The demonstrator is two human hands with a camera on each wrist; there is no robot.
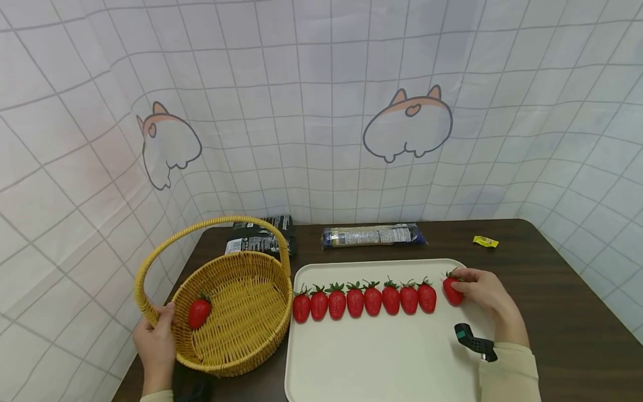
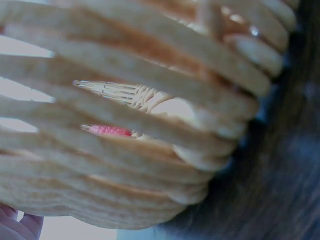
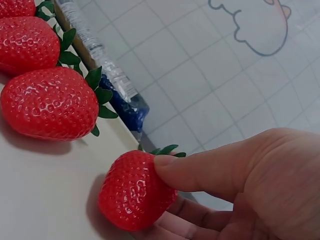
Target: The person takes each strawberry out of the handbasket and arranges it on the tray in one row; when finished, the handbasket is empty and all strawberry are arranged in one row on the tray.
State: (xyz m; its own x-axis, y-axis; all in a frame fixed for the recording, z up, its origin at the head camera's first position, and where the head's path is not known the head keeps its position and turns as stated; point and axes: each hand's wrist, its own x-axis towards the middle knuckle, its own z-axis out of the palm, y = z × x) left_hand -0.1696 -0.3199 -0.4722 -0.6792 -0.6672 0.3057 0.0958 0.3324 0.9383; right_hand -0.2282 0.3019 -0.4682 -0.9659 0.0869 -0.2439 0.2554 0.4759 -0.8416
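Note:
My right hand (image 1: 483,291) pinches a red strawberry (image 3: 134,192) between thumb and fingers at the right side of a white tray (image 1: 372,363). To its left, several strawberries (image 1: 373,301) stand in a row across the tray, green leaves toward the back. My left hand (image 1: 157,341) grips the left rim of a yellow wicker basket (image 1: 246,312) by the foot of its arched handle. One strawberry (image 1: 200,312) lies inside the basket, on the left. In the left wrist view, the basket's weave (image 2: 125,120) fills most of the picture, with a bit of red showing through.
Behind the basket lies a black package (image 1: 261,234). A clear and blue long packet (image 1: 373,235) lies behind the tray, and a small yellow wrapper (image 1: 485,241) is at the back right of the dark table (image 1: 562,312). A grid-patterned curtain (image 1: 321,111) hangs behind.

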